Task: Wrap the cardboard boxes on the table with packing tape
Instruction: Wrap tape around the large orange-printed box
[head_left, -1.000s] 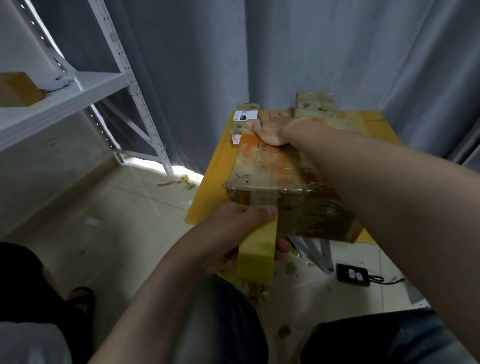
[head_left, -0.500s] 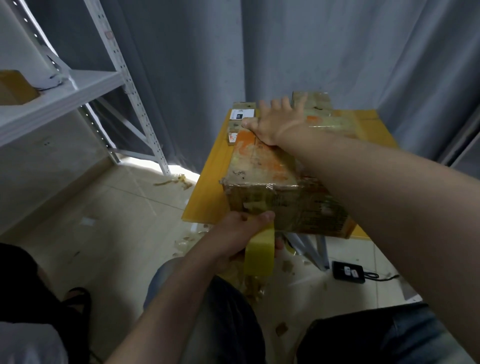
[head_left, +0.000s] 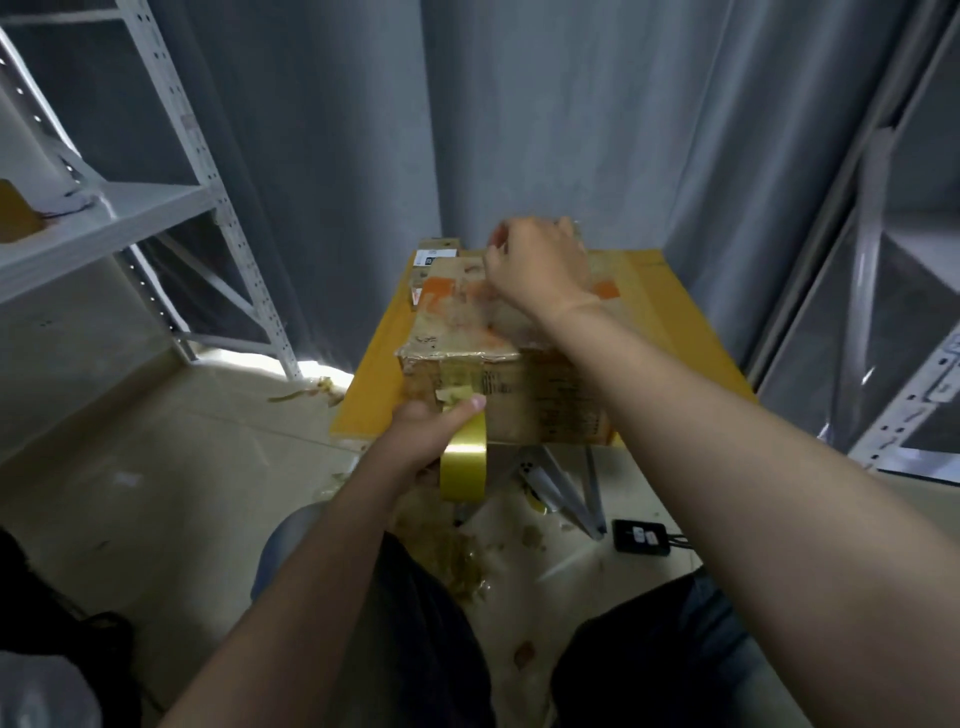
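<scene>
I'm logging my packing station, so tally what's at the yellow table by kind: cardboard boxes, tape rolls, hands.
Cardboard boxes: 2, a large box and a small box behind it; the right hand may hide more.
Tape rolls: 1, the tape roll gripped by the left hand.
Hands: 2.
Total: 5.

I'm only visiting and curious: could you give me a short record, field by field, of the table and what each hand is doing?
box: on the table, partly taped
tape: yellow roll at the box's near side
left hand: grips the tape
right hand: at the box's far top edge, blurred; grip unclear
floor: scraps
</scene>
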